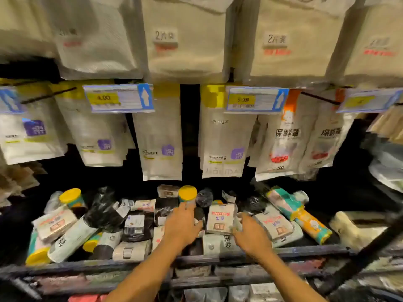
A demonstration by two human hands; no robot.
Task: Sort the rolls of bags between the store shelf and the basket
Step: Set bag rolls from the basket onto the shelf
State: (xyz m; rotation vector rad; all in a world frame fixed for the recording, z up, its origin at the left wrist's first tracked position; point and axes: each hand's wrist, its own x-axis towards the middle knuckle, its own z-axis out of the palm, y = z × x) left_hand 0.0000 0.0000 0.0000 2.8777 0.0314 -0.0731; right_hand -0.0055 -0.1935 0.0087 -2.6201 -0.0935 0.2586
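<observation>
Rolls of bags lay heaped on the store shelf (87, 263) behind its dark front rail, under hanging packets (161, 136) and price tags (118, 98). No basket could be made out.

Left hand (182, 223) reached over the heap with fingers fairly straight, tips at the foot of a yellow-capped roll (187, 194). Grip was wide and held nothing. Right hand (250, 234) was just beside a white labelled pack (220, 219). Its fingers were blurred, so I could not tell whether that grip had closed on anything.

Handling, judged:
- The rolls looked light.
- They seemed firm along the core but soft-skinned, with film wrap likely slippery.
- Best taken round the middle of the barrel, not by the cap or a loose label.
- The black rolls (104, 210) looked slack and would sag if pinched at one end.

Orientation:
- The yellow-capped roll stood near upright, cap uppermost.
- A green-and-orange roll (305, 216) lay flat, its long axis running from back-left to front-right.
- A pale roll (69, 240) lay on the opposite diagonal.
- The white pack leaned back, its print upside down to the wearer.
</observation>
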